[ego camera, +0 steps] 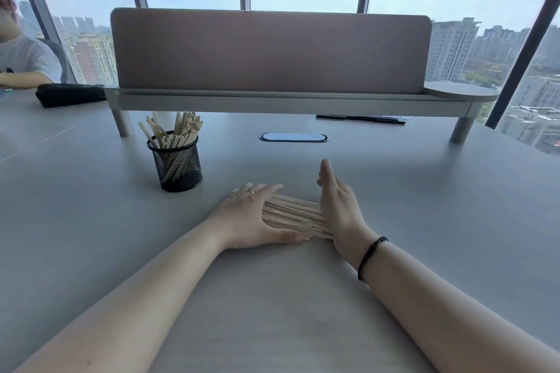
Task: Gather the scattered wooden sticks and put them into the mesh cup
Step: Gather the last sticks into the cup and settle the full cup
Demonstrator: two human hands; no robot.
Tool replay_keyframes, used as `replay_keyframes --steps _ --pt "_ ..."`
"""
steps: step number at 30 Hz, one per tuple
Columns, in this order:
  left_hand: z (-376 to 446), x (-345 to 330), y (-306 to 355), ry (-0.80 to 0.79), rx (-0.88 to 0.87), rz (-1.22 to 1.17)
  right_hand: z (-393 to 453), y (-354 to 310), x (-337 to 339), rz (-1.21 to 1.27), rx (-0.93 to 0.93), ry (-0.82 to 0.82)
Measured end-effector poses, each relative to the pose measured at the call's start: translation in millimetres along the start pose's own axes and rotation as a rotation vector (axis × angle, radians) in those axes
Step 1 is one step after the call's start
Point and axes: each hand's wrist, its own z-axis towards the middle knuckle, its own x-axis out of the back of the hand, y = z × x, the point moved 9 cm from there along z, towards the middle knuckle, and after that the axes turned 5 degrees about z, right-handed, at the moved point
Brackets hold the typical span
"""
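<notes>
Where the two hands meet at the centre of the frame, a flat pile of wooden sticks [292, 215] lies on the grey desk [91, 221], pressed in from both sides. At the pile's left end the left hand [253, 215] lies palm down with fingers spread wide, its thumb along the near edge of the sticks and a ring on one finger. At the pile's right end the right hand [338, 206] stands on its edge, fingers straight and together, palm against the stick ends; neither hand grips anything. A black band [371, 253] circles the right wrist. Up and to the left of the pile, well apart from it, stands the black mesh cup [175, 165], upright, with many sticks already standing in it. Behind, a pink divider panel [272, 50] rises on a raised shelf [288, 100] across the upper middle of the frame.
</notes>
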Motion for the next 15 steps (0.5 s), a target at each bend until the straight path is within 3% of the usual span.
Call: replay_keyframes --steps 8,13,15 --pt "0.1 -1.6 10.6 0.077 0.038 -0.076 8.5 2.8 -21.8 0.115 -0.031 -0.07" --pt "0.3 -1.9 11.6 0.077 0.062 0.047 16.4 9.5 -21.2 0.192 -0.082 -0.146" --pt "-0.7 -1.5 12.3 0.07 0.057 0.091 14.6 5.7 -19.3 0.106 -0.048 -0.172"
